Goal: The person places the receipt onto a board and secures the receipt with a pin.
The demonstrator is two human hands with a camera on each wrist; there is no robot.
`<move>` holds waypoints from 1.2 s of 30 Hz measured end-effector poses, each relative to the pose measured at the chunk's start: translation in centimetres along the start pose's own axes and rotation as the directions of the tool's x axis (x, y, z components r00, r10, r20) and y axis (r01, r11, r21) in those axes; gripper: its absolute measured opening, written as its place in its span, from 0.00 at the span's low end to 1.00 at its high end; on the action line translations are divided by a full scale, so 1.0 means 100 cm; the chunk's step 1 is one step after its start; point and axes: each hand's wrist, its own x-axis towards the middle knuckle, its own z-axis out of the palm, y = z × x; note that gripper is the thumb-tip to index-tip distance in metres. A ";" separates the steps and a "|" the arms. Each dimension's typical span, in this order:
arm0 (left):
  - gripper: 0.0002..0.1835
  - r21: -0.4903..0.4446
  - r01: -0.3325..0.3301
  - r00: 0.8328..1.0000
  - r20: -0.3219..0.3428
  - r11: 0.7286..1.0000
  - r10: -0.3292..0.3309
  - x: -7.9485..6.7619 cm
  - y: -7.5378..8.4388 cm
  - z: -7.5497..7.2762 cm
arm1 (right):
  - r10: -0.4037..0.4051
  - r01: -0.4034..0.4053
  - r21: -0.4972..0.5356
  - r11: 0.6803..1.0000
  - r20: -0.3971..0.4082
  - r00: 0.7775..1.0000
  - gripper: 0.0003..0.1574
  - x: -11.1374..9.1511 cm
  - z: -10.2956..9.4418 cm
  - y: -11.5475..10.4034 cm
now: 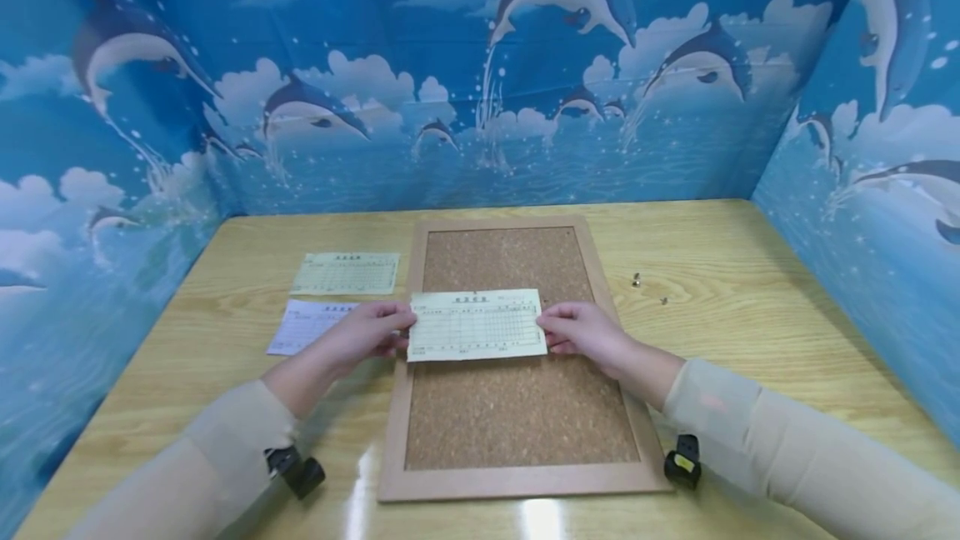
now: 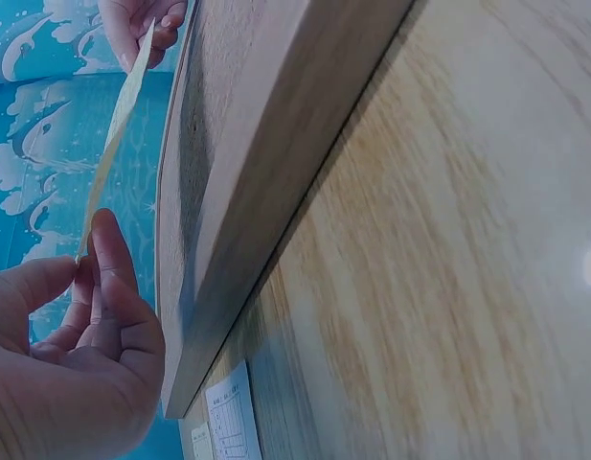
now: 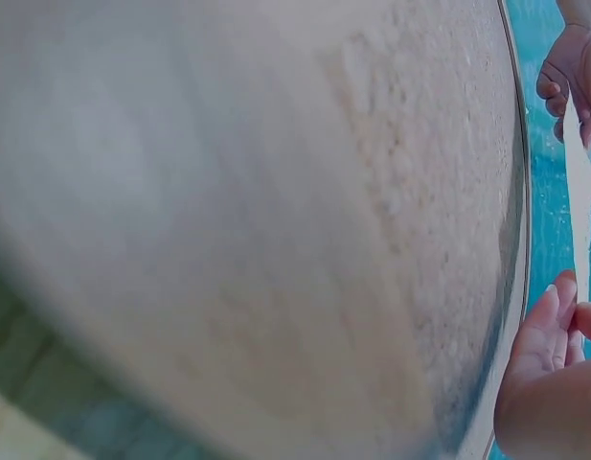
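Observation:
A pale yellow-green printed form slip point(image 1: 477, 325) is held level over the middle of the corkboard point(image 1: 517, 423). My left hand point(image 1: 372, 328) pinches its left edge between thumb and fingers, and my right hand point(image 1: 583, 330) pinches the right edge. In the left wrist view the slip point(image 2: 118, 129) appears nearly edge-on, raised off the cork, with my left thumb and fingertips point(image 2: 105, 225) at its near end. The right wrist view has the slip point(image 3: 579, 201) stretched between both hands too.
Left of the board lie a green form slip point(image 1: 347, 273) and a lilac one point(image 1: 303, 325), partly behind my left hand. A few small metallic pins point(image 1: 636, 280) rest on the wooden table point(image 1: 720, 257) to the right. Dolphin-print curtains point(image 1: 465, 107) enclose the back and sides.

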 end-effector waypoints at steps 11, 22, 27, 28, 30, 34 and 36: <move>0.08 -0.002 -0.031 0.999 0.008 1.000 0.031 0.006 0.007 0.002 | 0.002 -0.002 -0.018 1.000 -0.016 1.000 0.18 0.001 -0.008 -0.006; 0.10 0.027 -0.042 0.999 0.007 0.999 0.042 0.018 0.016 0.005 | -0.023 0.023 -0.001 1.000 -0.015 1.000 0.19 0.007 -0.017 -0.007; 0.11 0.030 -0.031 0.999 -0.013 0.999 0.031 0.027 0.020 0.008 | -0.031 0.031 -0.004 1.000 -0.032 0.999 0.19 0.010 -0.022 -0.008; 0.11 0.030 -0.028 0.999 -0.021 0.999 0.028 0.029 0.021 0.008 | -0.035 0.035 -0.005 0.999 -0.033 0.999 0.20 0.011 -0.023 -0.008; 0.12 0.037 -0.026 0.999 -0.028 0.999 0.027 0.031 0.023 0.010 | -0.032 0.032 -0.001 0.999 -0.043 0.999 0.19 0.012 -0.025 -0.007; 0.12 0.055 -0.029 0.999 -0.025 0.998 0.031 0.035 0.026 0.013 | -0.028 0.028 -0.003 1.000 -0.054 0.998 0.19 0.014 -0.028 -0.006; 0.13 0.061 -0.026 0.999 -0.021 0.998 0.027 0.037 0.027 0.014 | -0.030 0.030 -0.002 1.000 -0.055 0.998 0.19 0.014 -0.030 -0.006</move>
